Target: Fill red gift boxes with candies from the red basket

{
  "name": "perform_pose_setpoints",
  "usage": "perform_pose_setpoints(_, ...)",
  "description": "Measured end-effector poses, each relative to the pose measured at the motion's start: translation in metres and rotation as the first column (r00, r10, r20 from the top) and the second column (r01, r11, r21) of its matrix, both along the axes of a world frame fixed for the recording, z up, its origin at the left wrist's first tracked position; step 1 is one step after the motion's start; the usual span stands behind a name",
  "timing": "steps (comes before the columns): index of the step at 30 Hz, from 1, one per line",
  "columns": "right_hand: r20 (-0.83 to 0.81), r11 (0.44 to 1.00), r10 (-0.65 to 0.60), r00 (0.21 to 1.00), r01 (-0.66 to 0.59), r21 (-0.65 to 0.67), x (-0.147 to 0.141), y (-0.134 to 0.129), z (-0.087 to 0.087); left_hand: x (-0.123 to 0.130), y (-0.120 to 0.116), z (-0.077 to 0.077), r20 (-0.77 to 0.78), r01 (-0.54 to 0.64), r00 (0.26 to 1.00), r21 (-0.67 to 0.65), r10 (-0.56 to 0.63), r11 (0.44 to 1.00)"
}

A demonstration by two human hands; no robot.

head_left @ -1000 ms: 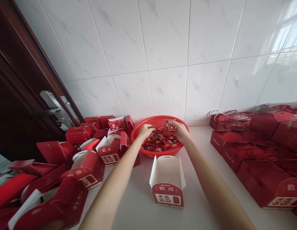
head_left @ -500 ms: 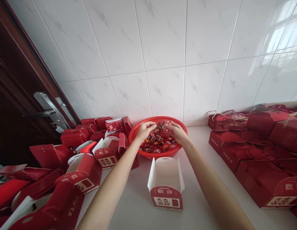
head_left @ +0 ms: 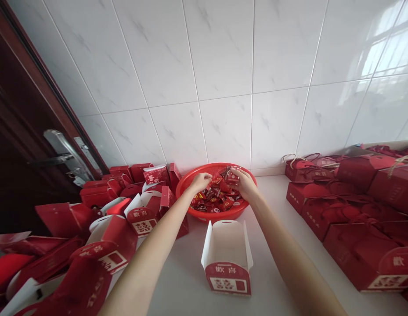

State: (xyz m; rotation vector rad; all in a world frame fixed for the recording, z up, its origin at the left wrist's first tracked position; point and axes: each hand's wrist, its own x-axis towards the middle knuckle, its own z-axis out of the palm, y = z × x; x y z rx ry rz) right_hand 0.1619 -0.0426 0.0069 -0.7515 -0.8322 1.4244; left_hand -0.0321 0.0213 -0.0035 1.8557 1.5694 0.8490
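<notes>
A red plastic basket (head_left: 217,216) full of wrapped candies (head_left: 220,197) stands against the wall. Over its left side is my left hand (head_left: 200,181), fingers curled together; whatever they may hold is too small to make out. My right hand (head_left: 246,183) is closed on several wrapped candies (head_left: 230,174) above the basket's right side. Nearer to me sits an open red-and-white gift box (head_left: 227,270), upright, its flaps raised and its white inside showing nothing in it.
Open red boxes (head_left: 114,239) crowd the left side, one with a red packet (head_left: 157,174) on top. Closed red boxes (head_left: 355,250) with cord handles stand in rows on the right. Behind is a tiled wall (head_left: 223,52); a door handle (head_left: 63,151) is at left.
My left hand has drawn its fingers together and shifted slightly down. My right hand stays over the basket, now with more candies gathered at its fingers. The view has tilted up slightly.
</notes>
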Motion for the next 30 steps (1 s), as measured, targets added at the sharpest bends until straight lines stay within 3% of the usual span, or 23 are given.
perform_pose_setpoints(7, -0.022, 1.000, -0.029, 0.999, 0.029, -0.009, -0.001, -0.002, 0.002, -0.002, 0.011, -0.003, -0.400, 0.048, 0.908, -0.195, -0.125, 0.980)
perform_pose_setpoints(11, -0.051, 0.999, -0.038, 0.998, 0.037, -0.035, -0.001, 0.000, 0.001, -0.008, 0.009, -0.004, -0.478, 0.031, 0.865, -0.249, -0.151, 0.968)
perform_pose_setpoints(15, -0.067, 0.998, -0.039, 0.997, 0.036, -0.045, -0.001, 0.001, 0.001, -0.010, 0.010, -0.006, -0.476, 0.009, 0.869, -0.260, -0.137, 0.966)
perform_pose_setpoints(19, -0.072, 0.998, -0.041, 0.997, 0.037, -0.050, -0.001, 0.000, 0.002, -0.006, 0.011, -0.010, -0.368, 0.007, 0.924, -0.257, -0.105, 0.966)
perform_pose_setpoints(24, -0.082, 0.998, -0.032, 0.996, 0.027, -0.057, -0.001, -0.001, 0.002, -0.001, 0.008, -0.007, -0.089, 0.062, 0.993, -0.208, -0.082, 0.976)
perform_pose_setpoints(27, -0.097, 0.998, -0.016, 0.995, 0.011, -0.054, 0.000, 0.000, 0.001, 0.002, 0.002, 0.002, 0.126, 0.100, 0.989, -0.134, -0.083, 0.986)
perform_pose_setpoints(30, -0.104, 0.999, -0.014, 0.994, 0.009, -0.049, 0.000, 0.002, -0.001, 0.006, -0.007, 0.013, 0.323, 0.149, 0.939, -0.076, -0.117, 0.986)
